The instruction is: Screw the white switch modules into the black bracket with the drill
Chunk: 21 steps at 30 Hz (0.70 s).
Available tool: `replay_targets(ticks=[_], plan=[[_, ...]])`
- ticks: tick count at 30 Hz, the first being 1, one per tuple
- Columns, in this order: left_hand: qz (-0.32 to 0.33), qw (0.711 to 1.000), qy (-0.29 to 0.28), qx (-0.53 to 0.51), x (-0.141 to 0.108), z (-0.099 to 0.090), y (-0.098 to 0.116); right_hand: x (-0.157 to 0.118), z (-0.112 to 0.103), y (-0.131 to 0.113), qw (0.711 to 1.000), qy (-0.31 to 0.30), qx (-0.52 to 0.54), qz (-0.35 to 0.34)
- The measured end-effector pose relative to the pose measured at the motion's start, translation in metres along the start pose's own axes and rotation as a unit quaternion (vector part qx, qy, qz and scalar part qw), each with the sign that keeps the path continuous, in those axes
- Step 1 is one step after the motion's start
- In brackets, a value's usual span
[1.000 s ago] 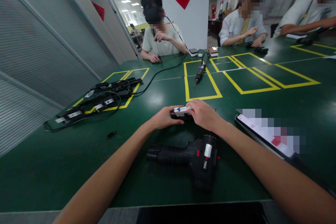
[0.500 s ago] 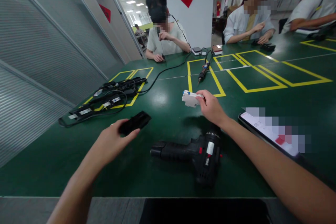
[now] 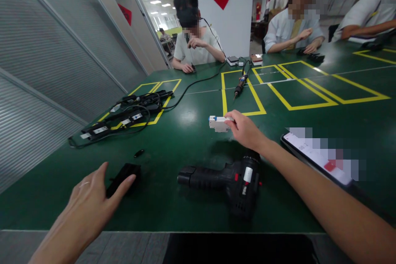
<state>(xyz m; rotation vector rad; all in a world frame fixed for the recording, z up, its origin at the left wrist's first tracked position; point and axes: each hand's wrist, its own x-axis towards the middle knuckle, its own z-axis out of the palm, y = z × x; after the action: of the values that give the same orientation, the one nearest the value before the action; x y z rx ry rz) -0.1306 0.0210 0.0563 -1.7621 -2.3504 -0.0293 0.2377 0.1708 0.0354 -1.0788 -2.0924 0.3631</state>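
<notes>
Pinching white switch (image 3: pixel 218 124) by one end with right hand (image 3: pixel 246 131), centre; left hand (image 3: pixel 91 202) splayed around black case (image 3: pixel 127 174), lower left. Could tip from off-centre pinch.

In our right hand (image 3: pixel 244 130) we hold a small white circuit breaker (image 3: pixel 219 123), blue at its left end, above the green table (image 3: pixel 185 214). Our left hand (image 3: pixel 89 198) is spread around a black block (image 3: pixel 126 175); we cannot tell whether the fingers touch it. Just beyond the block we see a small black oval piece (image 3: pixel 139 153). A black cordless drill (image 3: pixel 216 179) lies on its side between our forearms, and a lit phone (image 3: pixel 315 156) lies to its right. Farther off, an electric screwdriver (image 3: pixel 240 86) rests inside a yellow tape rectangle (image 3: pixel 223 95), and three people sit across from us.
</notes>
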Motion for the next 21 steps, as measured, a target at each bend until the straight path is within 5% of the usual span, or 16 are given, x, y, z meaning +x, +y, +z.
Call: replay_targets(ticks=[7,12,16,21], plan=[[0.258,0.956,0.060,-0.128,0.020,-0.048,0.148,-0.008,0.009,-0.019,0.990,-0.112,0.016,-0.087],[0.327,0.942,0.000,-0.077,0.046,-0.037,0.211,-0.009,0.012,-0.019,0.988,-0.101,0.065,-0.095],[0.302,0.951,0.007,-0.065,0.054,-0.029,0.204,-0.007,0.015,-0.014,0.991,-0.054,0.112,-0.040],[0.180,0.981,0.045,-0.053,0.052,-0.046,0.126,-0.008,0.019,-0.010,0.993,-0.056,0.103,0.001]])
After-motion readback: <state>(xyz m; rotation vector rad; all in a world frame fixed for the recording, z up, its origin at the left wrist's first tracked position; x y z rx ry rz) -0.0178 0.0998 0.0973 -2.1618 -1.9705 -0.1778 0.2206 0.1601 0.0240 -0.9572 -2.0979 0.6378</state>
